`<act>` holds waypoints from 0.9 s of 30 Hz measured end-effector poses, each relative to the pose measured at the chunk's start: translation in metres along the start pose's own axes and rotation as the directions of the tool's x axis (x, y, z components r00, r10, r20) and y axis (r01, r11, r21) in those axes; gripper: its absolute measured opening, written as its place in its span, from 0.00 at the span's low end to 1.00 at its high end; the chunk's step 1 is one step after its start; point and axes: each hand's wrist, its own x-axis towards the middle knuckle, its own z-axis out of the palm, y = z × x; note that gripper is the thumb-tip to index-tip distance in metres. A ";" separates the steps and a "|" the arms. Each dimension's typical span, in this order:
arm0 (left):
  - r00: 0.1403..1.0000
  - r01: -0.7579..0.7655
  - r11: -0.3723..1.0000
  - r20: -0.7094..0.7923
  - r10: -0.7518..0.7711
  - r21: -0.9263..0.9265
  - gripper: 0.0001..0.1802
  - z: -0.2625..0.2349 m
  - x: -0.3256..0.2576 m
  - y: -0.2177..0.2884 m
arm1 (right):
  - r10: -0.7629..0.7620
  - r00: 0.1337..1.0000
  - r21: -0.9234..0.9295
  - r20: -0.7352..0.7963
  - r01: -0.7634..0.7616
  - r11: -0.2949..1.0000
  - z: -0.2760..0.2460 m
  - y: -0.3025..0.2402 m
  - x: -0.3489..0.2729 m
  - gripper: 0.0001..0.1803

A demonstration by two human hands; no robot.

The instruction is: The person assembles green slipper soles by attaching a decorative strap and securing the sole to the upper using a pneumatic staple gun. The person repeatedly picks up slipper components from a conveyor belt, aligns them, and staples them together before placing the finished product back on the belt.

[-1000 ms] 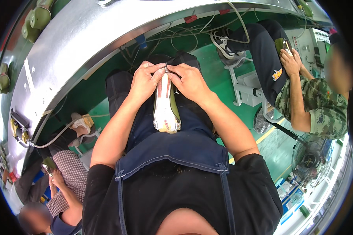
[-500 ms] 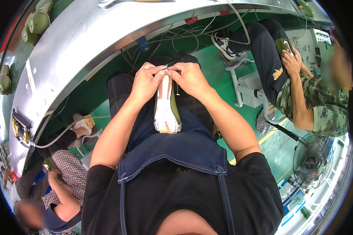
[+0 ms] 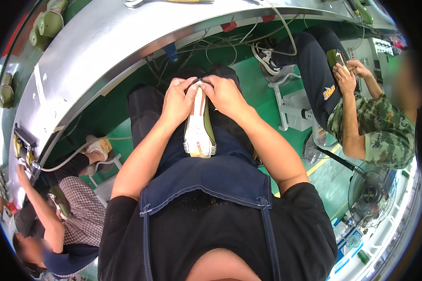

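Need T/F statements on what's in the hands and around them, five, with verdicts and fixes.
1. The left hand and right hand are both at the far end of the shoe. True.
2. The two hands are spread wide apart, at opposite ends of the shoe. False: their fingertips are close together at its far end.
3. A metal table curves across the upper left of the picture. True.
4. The shoe is lying on the metal table. False: it is apart from it, in front of the person, with its near end by the blue apron.
5. A fan stands at the right of the picture. True.
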 end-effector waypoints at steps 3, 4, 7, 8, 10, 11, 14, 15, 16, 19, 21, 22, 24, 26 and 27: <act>0.994 0.098 0.993 0.056 -0.095 -0.058 0.24 0.007 -0.035 -0.022 | 0.147 0.979 0.023 0.143 -0.152 0.988 0.007 -0.002 -0.025 0.23; 0.975 0.205 0.976 0.106 -0.197 -0.078 0.24 0.009 -0.048 -0.032 | 0.221 0.950 0.003 0.222 -0.227 0.974 0.009 -0.005 -0.034 0.25; 0.816 0.570 0.639 0.445 -0.368 -0.516 0.29 -0.005 -0.085 -0.014 | 0.295 0.856 0.292 0.425 -0.438 0.850 0.018 -0.005 -0.058 0.30; 0.789 0.612 0.510 0.510 -0.342 -0.604 0.30 -0.008 -0.097 -0.010 | 0.323 0.805 0.330 0.498 -0.520 0.788 0.018 -0.008 -0.063 0.31; 0.803 0.584 0.515 0.538 -0.255 -0.628 0.34 -0.015 -0.111 -0.004 | 0.325 0.757 0.352 0.567 -0.579 0.735 0.019 -0.016 -0.068 0.33; 0.805 0.579 0.507 0.546 -0.232 -0.638 0.34 -0.015 -0.116 -0.003 | 0.324 0.739 0.387 0.590 -0.612 0.690 0.023 -0.015 -0.072 0.33; 0.810 0.573 0.516 0.535 -0.238 -0.637 0.36 -0.016 -0.127 -0.006 | 0.303 0.653 0.399 0.694 -0.700 0.593 0.025 -0.016 -0.079 0.37; 0.812 0.572 0.524 0.526 -0.253 -0.631 0.36 -0.016 -0.130 -0.009 | 0.300 0.636 0.394 0.711 -0.714 0.579 0.027 -0.017 -0.081 0.38; 0.814 0.571 0.533 0.516 -0.267 -0.625 0.37 -0.016 -0.133 -0.011 | 0.297 0.618 0.389 0.728 -0.728 0.564 0.029 -0.018 -0.083 0.38; 0.849 0.522 0.577 0.451 -0.277 -0.629 0.37 -0.014 -0.140 -0.016 | 0.303 0.616 0.408 0.727 -0.743 0.531 0.037 -0.016 -0.088 0.37; 0.853 0.518 0.598 0.423 -0.307 -0.611 0.36 -0.014 -0.143 -0.015 | 0.309 0.621 0.419 0.721 -0.745 0.520 0.043 -0.013 -0.090 0.35; 0.854 0.517 0.609 0.409 -0.321 -0.602 0.35 -0.015 -0.144 -0.014 | 0.312 0.624 0.425 0.717 -0.745 0.514 0.044 -0.013 -0.091 0.35; 0.841 0.538 0.613 0.421 -0.340 -0.579 0.37 -0.018 -0.145 -0.016 | 0.328 0.623 0.404 0.710 -0.742 0.535 0.044 -0.020 -0.091 0.34; 0.834 0.549 0.618 0.424 -0.354 -0.563 0.37 -0.020 -0.145 -0.018 | 0.333 0.629 0.394 0.703 -0.734 0.554 0.046 -0.021 -0.091 0.34; 0.834 0.549 0.622 0.420 -0.359 -0.558 0.37 -0.019 -0.147 -0.019 | 0.331 0.634 0.393 0.699 -0.727 0.563 0.049 -0.017 -0.093 0.34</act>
